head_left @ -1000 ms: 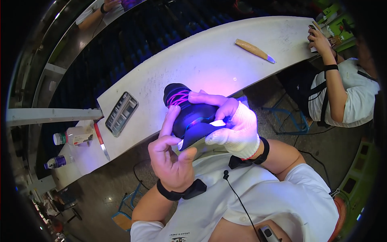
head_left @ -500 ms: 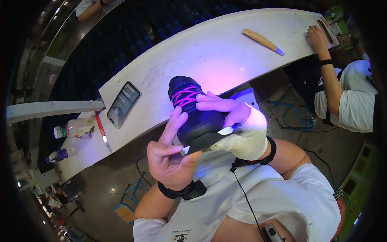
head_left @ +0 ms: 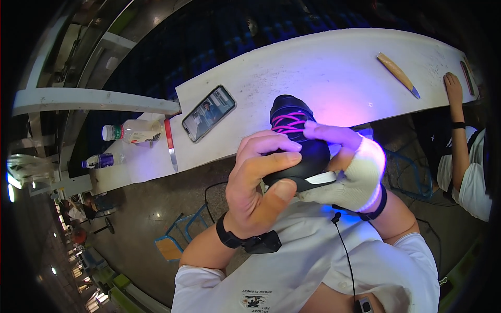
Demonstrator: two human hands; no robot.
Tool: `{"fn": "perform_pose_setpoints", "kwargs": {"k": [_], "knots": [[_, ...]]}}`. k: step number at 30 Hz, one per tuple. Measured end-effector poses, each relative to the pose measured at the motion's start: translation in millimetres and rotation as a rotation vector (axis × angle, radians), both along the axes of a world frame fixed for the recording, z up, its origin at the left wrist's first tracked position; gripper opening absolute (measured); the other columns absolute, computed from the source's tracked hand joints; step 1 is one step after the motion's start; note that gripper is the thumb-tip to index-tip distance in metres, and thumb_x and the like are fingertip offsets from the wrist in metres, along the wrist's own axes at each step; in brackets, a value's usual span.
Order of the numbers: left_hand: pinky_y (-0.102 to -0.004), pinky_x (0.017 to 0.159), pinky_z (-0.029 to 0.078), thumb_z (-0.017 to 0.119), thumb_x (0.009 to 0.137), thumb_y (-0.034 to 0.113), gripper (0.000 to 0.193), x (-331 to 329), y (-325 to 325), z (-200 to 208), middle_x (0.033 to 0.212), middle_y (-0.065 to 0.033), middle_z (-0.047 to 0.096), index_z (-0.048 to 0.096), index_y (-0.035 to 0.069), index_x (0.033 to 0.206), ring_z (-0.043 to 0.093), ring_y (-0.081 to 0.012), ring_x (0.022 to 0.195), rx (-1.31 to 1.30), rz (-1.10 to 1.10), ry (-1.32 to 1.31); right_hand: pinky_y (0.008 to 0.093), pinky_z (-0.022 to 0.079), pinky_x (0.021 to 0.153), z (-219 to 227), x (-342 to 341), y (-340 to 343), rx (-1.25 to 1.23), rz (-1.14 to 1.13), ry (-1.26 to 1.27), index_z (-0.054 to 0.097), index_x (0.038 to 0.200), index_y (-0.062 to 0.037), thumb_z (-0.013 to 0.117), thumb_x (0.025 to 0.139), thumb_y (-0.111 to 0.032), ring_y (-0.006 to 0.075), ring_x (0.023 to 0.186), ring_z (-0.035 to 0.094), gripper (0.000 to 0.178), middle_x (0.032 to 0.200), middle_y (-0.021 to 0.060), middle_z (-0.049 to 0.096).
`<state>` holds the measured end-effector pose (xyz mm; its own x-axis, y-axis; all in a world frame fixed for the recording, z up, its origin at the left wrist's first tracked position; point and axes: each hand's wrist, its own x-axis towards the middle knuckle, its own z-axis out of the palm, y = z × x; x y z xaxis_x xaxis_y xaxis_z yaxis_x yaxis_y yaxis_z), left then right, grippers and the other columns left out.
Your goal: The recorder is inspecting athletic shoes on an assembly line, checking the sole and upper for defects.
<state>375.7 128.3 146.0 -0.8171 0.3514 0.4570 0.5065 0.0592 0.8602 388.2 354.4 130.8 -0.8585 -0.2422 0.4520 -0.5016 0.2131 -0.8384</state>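
Note:
A black shoe [head_left: 308, 156] with pink laces [head_left: 288, 122] is held up in front of my chest, toe end toward me. Bare, my left hand [head_left: 261, 182] curls round the left side of the toe, its thumb pressing a black and white sole piece [head_left: 321, 179] at the toe's edge. My right hand [head_left: 355, 169], in a white knit glove with bare fingertips, grips the right side, fingers reaching the laces. Its palm lies under the sole piece, whose underside and far end are hidden.
On the white bench [head_left: 255, 68] lie a phone [head_left: 210, 113], a red-handled knife [head_left: 170, 143] and a wooden-handled knife [head_left: 397, 74]. Two plastic bottles [head_left: 138, 131] lie at the left end. A co-worker's hand [head_left: 453, 87] rests far right. A blue-framed stool [head_left: 175, 240] stands below.
My left hand has shifted from the hanging sole piece up round the toe, and the piece sits closer to the shoe. The whole view has swung, moving the bench things rightward.

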Motion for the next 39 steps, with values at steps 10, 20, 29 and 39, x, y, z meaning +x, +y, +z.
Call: {"fn": "perform_pose_setpoints", "kwargs": {"k": [10,20,29,39], "knots": [[-0.0549,0.118,0.04,0.049,0.111,0.025,0.027,10,-49,16,0.125,-0.0289,0.072,0.06,0.0,0.112,0.061,-0.0409,0.133,0.079,0.113,-0.358,0.0471,0.06,0.083,-46,-19,-27,0.291,-0.069,0.352,0.066,0.096,-0.0096,0.092,0.064,-0.025,0.0371,0.105,0.07,0.045,0.123,0.0166,0.071],[-0.054,0.115,0.049,0.102,0.049,0.044,0.087,-3,-59,4,0.12,-0.024,0.077,0.073,-0.002,0.118,0.07,-0.0417,0.124,-0.323,0.052,-0.032,0.0458,0.057,0.071,-49,-26,-27,0.302,0.008,0.4,0.067,0.102,-0.0133,0.085,0.063,-0.021,0.0333,0.095,0.07,0.044,0.119,0.0128,0.072],[-0.0616,0.113,0.05,0.104,0.06,0.029,0.069,-3,-63,0,0.111,-0.0227,0.079,0.074,0.001,0.114,0.076,-0.0369,0.111,-0.297,0.038,-0.022,0.0448,0.057,0.069,-44,-30,-25,0.351,0.028,0.358,0.069,0.09,-0.0124,0.083,0.065,-0.024,0.0318,0.091,0.069,0.031,0.107,0.0105,0.071],[-0.0583,0.119,0.042,0.096,0.069,0.014,0.053,-1,-87,3,0.126,-0.0229,0.074,0.073,0.006,0.116,0.059,-0.0484,0.137,-0.246,0.043,-0.302,0.0554,0.055,0.101,-82,-37,-43,0.207,0.009,0.231,0.064,0.086,-0.0015,0.084,0.071,-0.014,0.045,0.118,0.066,0.027,0.124,0.0198,0.065]]}}
